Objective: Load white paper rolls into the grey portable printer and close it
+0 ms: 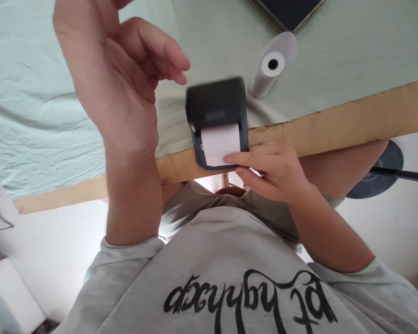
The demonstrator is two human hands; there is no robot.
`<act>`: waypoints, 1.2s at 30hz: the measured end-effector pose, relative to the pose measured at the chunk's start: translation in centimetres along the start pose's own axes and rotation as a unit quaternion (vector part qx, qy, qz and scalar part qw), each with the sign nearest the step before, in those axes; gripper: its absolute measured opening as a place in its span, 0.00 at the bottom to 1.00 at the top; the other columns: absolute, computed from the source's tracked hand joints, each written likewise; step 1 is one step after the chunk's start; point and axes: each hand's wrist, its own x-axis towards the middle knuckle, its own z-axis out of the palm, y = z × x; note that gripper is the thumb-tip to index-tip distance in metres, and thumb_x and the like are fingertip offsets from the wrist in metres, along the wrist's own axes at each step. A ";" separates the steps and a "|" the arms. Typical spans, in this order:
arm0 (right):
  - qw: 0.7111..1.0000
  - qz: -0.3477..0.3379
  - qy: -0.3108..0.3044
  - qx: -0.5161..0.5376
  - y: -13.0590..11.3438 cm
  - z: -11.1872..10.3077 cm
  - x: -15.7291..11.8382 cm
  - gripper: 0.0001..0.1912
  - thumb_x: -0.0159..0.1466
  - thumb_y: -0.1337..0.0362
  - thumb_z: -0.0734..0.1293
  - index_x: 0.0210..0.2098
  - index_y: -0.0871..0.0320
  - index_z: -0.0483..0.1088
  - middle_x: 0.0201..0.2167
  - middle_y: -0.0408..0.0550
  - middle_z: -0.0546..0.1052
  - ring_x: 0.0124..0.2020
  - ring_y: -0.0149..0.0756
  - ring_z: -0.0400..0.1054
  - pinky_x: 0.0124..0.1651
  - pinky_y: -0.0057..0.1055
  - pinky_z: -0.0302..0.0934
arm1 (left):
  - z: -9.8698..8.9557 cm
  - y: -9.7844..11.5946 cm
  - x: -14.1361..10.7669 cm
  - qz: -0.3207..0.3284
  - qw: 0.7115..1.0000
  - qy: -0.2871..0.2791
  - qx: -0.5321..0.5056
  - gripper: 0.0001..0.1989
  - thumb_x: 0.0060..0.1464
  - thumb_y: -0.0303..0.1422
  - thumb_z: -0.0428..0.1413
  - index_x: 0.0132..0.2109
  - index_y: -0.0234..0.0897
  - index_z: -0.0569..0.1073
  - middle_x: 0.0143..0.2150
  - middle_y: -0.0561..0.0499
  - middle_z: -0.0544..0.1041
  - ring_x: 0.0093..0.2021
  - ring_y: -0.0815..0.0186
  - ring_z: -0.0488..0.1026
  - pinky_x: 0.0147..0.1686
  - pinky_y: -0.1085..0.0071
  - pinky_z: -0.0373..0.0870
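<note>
A small black printer (pixel 216 102) with its lid raised stands at the near edge of the cloth-covered table. White paper (pixel 221 141) lies across its front. My right hand (pixel 273 169) grips the printer's near edge, the index finger on the paper and the thumb side below. Raised to the left of the printer, my left hand (pixel 125 69) holds nothing, its fingers curved and apart; some fingertips are cut off by the top of the frame. Beyond the printer to the right, a white paper roll (pixel 264 76) with a dark core rests on the cloth, its loose end curling up.
A pale green cloth (pixel 351 60) covers the table, wrinkled at the left. Bare wood (pixel 334 120) runs along the near edge. A dark flat object (pixel 289 11) lies at the top. Below right is a round dark base (pixel 379 181) with a rod.
</note>
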 end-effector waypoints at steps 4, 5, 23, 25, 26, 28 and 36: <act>1.000 0.009 -0.006 -0.008 -0.2 -0.1 0.0 0.12 0.70 0.68 0.64 0.47 0.55 0.79 0.21 0.38 0.73 0.22 0.24 0.61 0.29 0.29 0.56 | -0.2 0.8 2.1 0.050 0.994 -0.082 0.060 0.34 0.72 0.49 0.27 0.61 0.41 0.71 0.57 0.49 0.74 0.69 0.41 0.71 0.58 0.38 0.74; 1.000 0.009 -0.007 -0.008 -0.2 -0.1 0.1 0.12 0.70 0.69 0.64 0.47 0.55 0.79 0.21 0.38 0.73 0.23 0.24 0.62 0.29 0.29 0.57 | -0.3 1.1 2.7 0.052 0.990 -0.104 0.077 0.31 0.72 0.46 0.31 0.58 0.38 0.73 0.51 0.49 0.75 0.64 0.46 0.76 0.55 0.43 0.75; 0.999 -0.003 -0.032 -0.002 -0.6 -0.6 1.1 0.13 0.67 0.73 0.65 0.45 0.57 0.79 0.20 0.38 0.73 0.22 0.24 0.62 0.26 0.25 0.57 | 4.1 3.4 4.7 -0.103 0.872 -0.293 0.377 0.26 0.76 0.44 0.36 0.48 0.44 0.79 0.41 0.46 0.79 0.43 0.50 0.80 0.37 0.60 0.66; 0.999 -0.001 -0.035 0.003 -0.6 -0.6 1.2 0.14 0.66 0.74 0.65 0.45 0.56 0.79 0.20 0.37 0.73 0.22 0.24 0.62 0.26 0.25 0.57 | 4.1 3.4 4.8 -0.103 0.871 -0.302 0.374 0.26 0.75 0.43 0.37 0.47 0.42 0.79 0.39 0.45 0.78 0.41 0.50 0.79 0.36 0.60 0.65; 0.999 0.001 -0.035 0.007 -0.6 -0.6 1.3 0.14 0.66 0.74 0.65 0.46 0.56 0.80 0.20 0.38 0.73 0.22 0.24 0.62 0.26 0.25 0.57 | 4.1 3.4 5.0 -0.104 0.870 -0.308 0.371 0.25 0.75 0.43 0.38 0.46 0.42 0.79 0.39 0.45 0.78 0.41 0.50 0.78 0.35 0.60 0.65; 0.999 0.001 -0.034 0.011 -0.5 -0.7 1.4 0.14 0.65 0.73 0.65 0.45 0.56 0.80 0.20 0.38 0.72 0.22 0.25 0.62 0.26 0.25 0.57 | 4.1 3.3 5.2 -0.104 0.869 -0.318 0.365 0.23 0.74 0.43 0.40 0.45 0.42 0.79 0.38 0.45 0.78 0.40 0.51 0.78 0.35 0.60 0.65; 0.999 -0.001 -0.030 0.016 -0.6 -0.6 1.5 0.13 0.66 0.73 0.65 0.44 0.56 0.80 0.20 0.38 0.73 0.21 0.24 0.63 0.25 0.25 0.56 | 4.2 2.8 5.3 -0.075 0.883 -0.310 0.344 0.20 0.72 0.41 0.43 0.42 0.43 0.79 0.40 0.44 0.80 0.41 0.51 0.76 0.36 0.58 0.68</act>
